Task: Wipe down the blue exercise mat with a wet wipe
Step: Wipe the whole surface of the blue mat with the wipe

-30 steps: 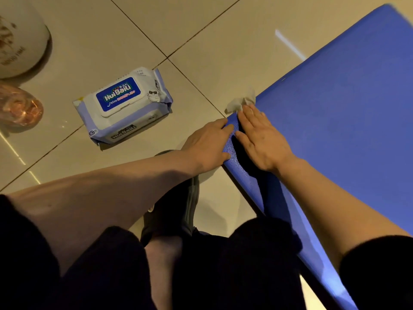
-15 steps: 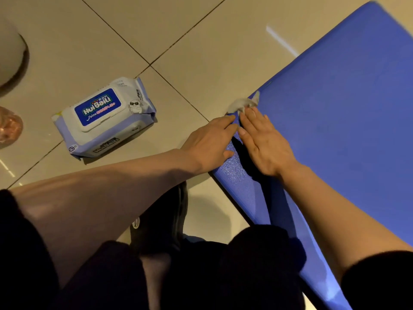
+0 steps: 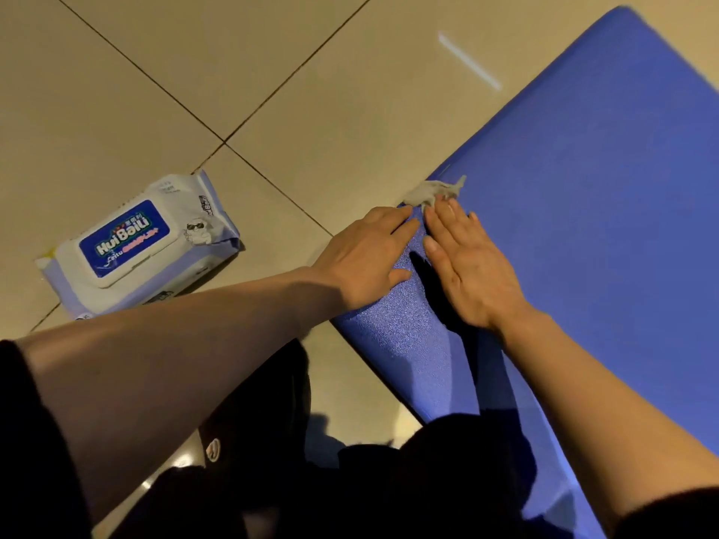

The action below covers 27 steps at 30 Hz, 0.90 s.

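Observation:
The blue exercise mat point(image 3: 591, 196) lies on the tiled floor and fills the right side of the view. Its near left edge is folded over, showing a textured underside. My left hand point(image 3: 365, 254) rests flat on that folded edge with straight fingers. Beside it, my right hand point(image 3: 467, 266) lies flat on the mat. A crumpled white wet wipe point(image 3: 432, 192) sits at the mat's edge just under my right fingertips, which press on it.
A white and blue pack of wet wipes point(image 3: 136, 243) lies on the beige floor tiles to the left, lid closed. My dark-clothed knees and a black shoe point(image 3: 249, 422) fill the bottom of the view.
Both hands and the wipe have slid a little farther along the mat's edge, away from me. The view has shifted, so the wipes pack sits lower and further left.

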### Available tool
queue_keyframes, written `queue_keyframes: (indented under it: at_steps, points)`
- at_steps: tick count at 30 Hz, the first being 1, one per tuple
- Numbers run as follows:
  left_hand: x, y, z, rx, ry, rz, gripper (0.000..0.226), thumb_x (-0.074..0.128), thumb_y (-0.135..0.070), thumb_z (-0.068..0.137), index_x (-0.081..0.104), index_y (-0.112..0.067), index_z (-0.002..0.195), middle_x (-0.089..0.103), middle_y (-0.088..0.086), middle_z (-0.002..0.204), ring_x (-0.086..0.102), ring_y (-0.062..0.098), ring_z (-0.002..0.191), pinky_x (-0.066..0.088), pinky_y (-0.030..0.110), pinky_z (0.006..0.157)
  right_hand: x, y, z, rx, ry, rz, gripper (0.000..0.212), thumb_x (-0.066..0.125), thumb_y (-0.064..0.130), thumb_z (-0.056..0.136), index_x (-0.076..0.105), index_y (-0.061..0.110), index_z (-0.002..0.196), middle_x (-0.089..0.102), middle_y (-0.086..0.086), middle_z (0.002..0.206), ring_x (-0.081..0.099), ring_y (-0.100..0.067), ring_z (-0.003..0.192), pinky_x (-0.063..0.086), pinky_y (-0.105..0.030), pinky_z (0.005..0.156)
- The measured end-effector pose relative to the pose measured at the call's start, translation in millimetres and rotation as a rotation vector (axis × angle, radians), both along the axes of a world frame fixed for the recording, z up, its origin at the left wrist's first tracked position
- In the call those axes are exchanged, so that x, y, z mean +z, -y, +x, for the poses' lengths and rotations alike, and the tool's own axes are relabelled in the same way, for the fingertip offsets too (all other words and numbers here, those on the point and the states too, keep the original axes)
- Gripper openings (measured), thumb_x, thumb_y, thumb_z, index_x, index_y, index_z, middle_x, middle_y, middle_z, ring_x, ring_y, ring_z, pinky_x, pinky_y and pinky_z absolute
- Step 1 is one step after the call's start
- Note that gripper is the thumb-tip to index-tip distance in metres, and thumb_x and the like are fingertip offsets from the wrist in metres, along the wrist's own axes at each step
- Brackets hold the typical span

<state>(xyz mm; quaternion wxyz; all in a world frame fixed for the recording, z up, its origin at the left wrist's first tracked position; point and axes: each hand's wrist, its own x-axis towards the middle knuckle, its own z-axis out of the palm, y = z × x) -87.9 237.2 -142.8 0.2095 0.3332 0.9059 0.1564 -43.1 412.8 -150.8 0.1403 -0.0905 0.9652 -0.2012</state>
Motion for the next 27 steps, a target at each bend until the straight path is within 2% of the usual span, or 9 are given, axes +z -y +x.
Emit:
queue_keyframes:
  at_steps: [4, 7, 11, 13, 16, 19, 23, 25, 27]
  points:
    - [-5, -3, -6, -0.010, -0.011, 0.047, 0.070, 0.064, -0.038, 0.090, 0.037, -0.006, 0.145, 0.030, 0.011, 0.154, 0.026, 0.028, 0.141, 0.027, 0.037, 0.114, 1, 1, -41, -0.027, 0.048, 0.046, 0.070, 0.010, 0.048, 0.097, 0.022, 0.008, 0.152, 0.014, -0.008, 0.161, 0.007, -0.019, 0.150, -0.004, -0.029, 0.119]
    - [-7, -4, -8, -0.034, -0.002, 0.042, 0.074, 0.060, -0.042, 0.092, 0.030, -0.007, 0.149, 0.026, 0.010, 0.156, 0.022, 0.026, 0.143, 0.023, 0.034, 0.116, 1, -1, -72, -0.007, 0.048, 0.096, 0.055, 0.019, 0.034, 0.104, 0.027, 0.005, 0.150, 0.017, -0.011, 0.160, 0.009, -0.022, 0.149, -0.003, -0.033, 0.119]
    - [-10, -5, -14, -0.040, -0.017, 0.101, 0.069, 0.062, -0.040, 0.091, 0.035, -0.009, 0.148, 0.027, 0.010, 0.156, 0.024, 0.027, 0.142, 0.026, 0.035, 0.115, 0, -8, -48, -0.016, 0.000, 0.047, 0.073, 0.010, 0.051, 0.096, 0.024, 0.006, 0.151, 0.015, -0.009, 0.160, 0.008, -0.020, 0.150, -0.003, -0.030, 0.120]
    - [-12, -7, -18, -0.037, -0.011, 0.107, 0.068, 0.060, -0.040, 0.093, 0.033, -0.012, 0.149, 0.023, 0.008, 0.158, 0.020, 0.025, 0.144, 0.026, 0.035, 0.116, 0, -15, -33, 0.028, -0.032, 0.052, 0.074, 0.010, 0.052, 0.096, 0.025, 0.005, 0.151, 0.018, -0.011, 0.159, 0.012, -0.022, 0.149, -0.001, -0.031, 0.120]
    - [-17, -8, -21, -0.042, -0.019, 0.111, 0.070, 0.055, -0.043, 0.095, 0.026, -0.015, 0.152, 0.017, 0.006, 0.161, 0.015, 0.023, 0.146, 0.024, 0.033, 0.116, 1, -35, -52, 0.096, -0.027, 0.106, 0.074, 0.008, 0.053, 0.096, 0.025, 0.007, 0.151, 0.020, -0.010, 0.159, 0.014, -0.022, 0.148, -0.004, -0.029, 0.118]
    - [-19, -10, -20, -0.041, -0.006, 0.118, 0.071, 0.054, -0.043, 0.096, 0.023, -0.016, 0.153, 0.016, 0.004, 0.161, 0.014, 0.022, 0.146, 0.024, 0.033, 0.116, -3, -56, -85, -0.026, 0.009, 0.167, 0.071, 0.009, 0.050, 0.095, 0.017, 0.009, 0.153, 0.012, -0.008, 0.162, 0.006, -0.018, 0.150, -0.008, -0.025, 0.115]
    - [-22, -17, -26, -0.046, -0.054, 0.148, 0.065, 0.061, -0.036, 0.093, 0.038, -0.008, 0.147, 0.030, 0.013, 0.155, 0.027, 0.031, 0.141, 0.028, 0.038, 0.114, -7, -43, -75, -0.071, 0.013, 0.094, 0.079, 0.006, 0.056, 0.092, 0.013, 0.007, 0.153, 0.005, -0.009, 0.162, 0.000, -0.019, 0.150, -0.012, -0.022, 0.115]
    - [-23, -22, -29, -0.031, -0.072, 0.170, 0.062, 0.066, -0.031, 0.090, 0.046, -0.003, 0.140, 0.038, 0.017, 0.150, 0.034, 0.035, 0.137, 0.034, 0.042, 0.112, -6, -33, -56, 0.013, -0.006, 0.040, 0.079, 0.007, 0.057, 0.094, 0.016, 0.005, 0.153, 0.009, -0.011, 0.161, 0.003, -0.020, 0.150, -0.007, -0.025, 0.119]
    - [-24, -27, -31, -0.017, -0.083, 0.172, 0.061, 0.068, -0.029, 0.088, 0.047, -0.002, 0.139, 0.040, 0.018, 0.149, 0.035, 0.036, 0.136, 0.035, 0.042, 0.111, -4, -41, -52, 0.132, -0.028, 0.084, 0.078, 0.003, 0.057, 0.098, 0.021, 0.004, 0.152, 0.015, -0.011, 0.160, 0.010, -0.021, 0.149, 0.000, -0.031, 0.121]
